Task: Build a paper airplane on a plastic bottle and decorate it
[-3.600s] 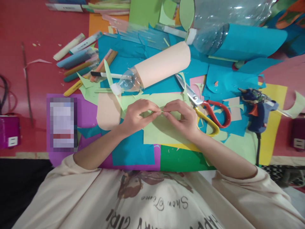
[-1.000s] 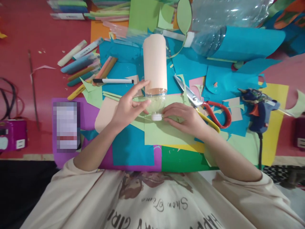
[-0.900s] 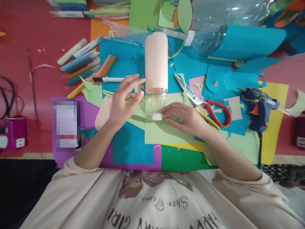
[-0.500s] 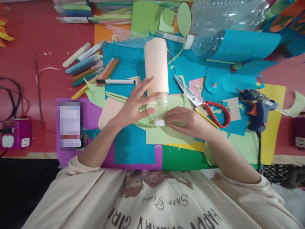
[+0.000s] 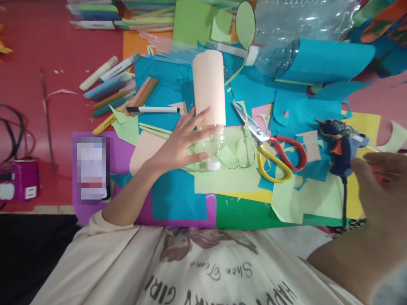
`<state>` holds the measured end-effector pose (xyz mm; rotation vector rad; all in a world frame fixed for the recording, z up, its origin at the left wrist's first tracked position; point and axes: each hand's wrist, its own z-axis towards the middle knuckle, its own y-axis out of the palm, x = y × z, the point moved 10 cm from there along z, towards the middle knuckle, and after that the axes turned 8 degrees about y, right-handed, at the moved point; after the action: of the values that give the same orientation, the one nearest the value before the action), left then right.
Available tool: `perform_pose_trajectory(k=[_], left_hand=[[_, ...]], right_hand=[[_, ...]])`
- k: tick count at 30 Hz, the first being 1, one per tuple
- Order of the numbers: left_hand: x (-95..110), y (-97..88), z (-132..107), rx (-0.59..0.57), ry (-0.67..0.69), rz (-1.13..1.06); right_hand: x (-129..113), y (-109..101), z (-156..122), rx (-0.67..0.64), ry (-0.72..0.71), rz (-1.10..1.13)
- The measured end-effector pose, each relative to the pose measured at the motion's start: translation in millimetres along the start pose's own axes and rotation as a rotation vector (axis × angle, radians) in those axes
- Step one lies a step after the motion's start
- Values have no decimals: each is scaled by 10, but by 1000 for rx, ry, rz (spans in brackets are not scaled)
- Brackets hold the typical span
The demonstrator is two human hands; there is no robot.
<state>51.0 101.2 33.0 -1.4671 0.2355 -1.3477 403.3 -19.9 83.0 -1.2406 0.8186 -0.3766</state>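
A clear plastic bottle wrapped in peach paper point(image 5: 209, 89) lies on the paper-strewn table, its white cap point(image 5: 213, 165) pointing toward me. My left hand point(image 5: 181, 142) rests on the bottle's clear neck with fingers spread. A curled light green paper strip point(image 5: 240, 152) lies just right of the cap on a light green sheet point(image 5: 222, 180). My right hand point(image 5: 380, 186) is at the far right, blurred, fingers stretched toward the blue glue gun point(image 5: 338, 146) and close to its handle, holding nothing.
Red and yellow scissors point(image 5: 270, 144) lie between the bottle and the glue gun. Markers and pens point(image 5: 117, 91) are scattered at upper left. A large clear bottle point(image 5: 286, 34) with blue paper lies at the back. Colored sheets cover the table; the glue gun's cord point(image 5: 345, 203) runs toward me.
My right hand left the bottle cap and the green strip and swung right toward the glue gun. The left hand stays on the bottle.
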Motion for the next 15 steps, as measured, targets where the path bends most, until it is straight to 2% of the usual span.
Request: perform_pose_trajectory(k=[3, 6, 10, 15], left_hand=[[30, -7, 0, -24, 6, 0], [51, -19, 3, -32, 17, 10], [79, -26, 12, -17, 33, 56], [97, 20, 44, 19, 24, 205]], right_hand=[[320, 175, 56, -146, 213, -89], [349, 323, 83, -213, 263, -49], [350, 380, 181, -166, 297, 29], [514, 378, 206, -92, 473, 379]])
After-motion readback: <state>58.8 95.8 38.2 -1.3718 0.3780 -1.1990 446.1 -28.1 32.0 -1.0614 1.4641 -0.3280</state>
